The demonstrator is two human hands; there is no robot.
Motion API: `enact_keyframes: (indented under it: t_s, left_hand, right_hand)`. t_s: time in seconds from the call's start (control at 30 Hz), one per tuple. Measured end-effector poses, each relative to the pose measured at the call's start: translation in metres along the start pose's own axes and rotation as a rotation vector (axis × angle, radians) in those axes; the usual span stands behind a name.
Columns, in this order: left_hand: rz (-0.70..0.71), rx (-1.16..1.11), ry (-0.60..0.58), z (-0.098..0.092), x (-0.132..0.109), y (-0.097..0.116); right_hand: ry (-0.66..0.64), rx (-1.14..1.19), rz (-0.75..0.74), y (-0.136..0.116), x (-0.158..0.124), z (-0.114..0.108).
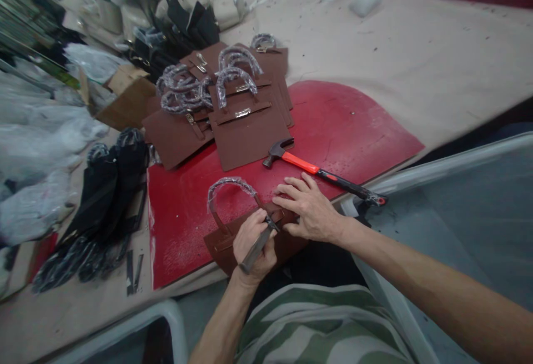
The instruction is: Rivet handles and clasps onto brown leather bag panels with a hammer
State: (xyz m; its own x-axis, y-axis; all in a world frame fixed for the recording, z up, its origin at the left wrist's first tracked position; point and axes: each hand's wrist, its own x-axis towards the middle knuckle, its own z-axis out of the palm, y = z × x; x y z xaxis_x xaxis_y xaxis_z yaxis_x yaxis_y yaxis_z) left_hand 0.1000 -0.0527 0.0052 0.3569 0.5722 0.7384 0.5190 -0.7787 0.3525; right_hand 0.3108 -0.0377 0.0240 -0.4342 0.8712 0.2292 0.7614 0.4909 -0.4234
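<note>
My left hand (255, 244) is closed round a grey metal hand tool (256, 250) with a dark end, its exact kind unclear. The tool lies over a brown bag panel (220, 244) at the table's near edge. A plastic-wrapped handle (231, 183) arches up from this panel. My right hand (310, 208) rests on the panel's right part, fingers spread and holding nothing. Just beyond it, a claw hammer (302, 162) with an orange and black handle lies on the red board (179, 225). Both hands hide part of the panel.
More brown bag panels (250, 136) with wrapped handles are piled behind the hammer. At left lie black bag parts (94, 197) and an open cardboard box (125, 100). Grey plastic bins stand at right (458, 219) and lower left (175, 325).
</note>
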Motion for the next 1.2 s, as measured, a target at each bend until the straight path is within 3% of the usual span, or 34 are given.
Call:
enact_keyframes:
  t_s: [0.23,0.7,1.2]
  left_hand:
    - [-0.041,-0.025,0.041,0.005,-0.008,0.002]
    - [-0.046,-0.086,-0.114,-0.003,0.015,-0.002]
    - [-0.22,-0.102,-0.143,0.003,0.018,-0.002]
  right_hand:
    - [-0.001,0.008,0.021,-0.001,0.001,-0.002]
    - [0.026,0.025,0.024,-0.002,0.001,-0.001]
    - [0.044,0.044,0.01,0.0,0.002,0.001]
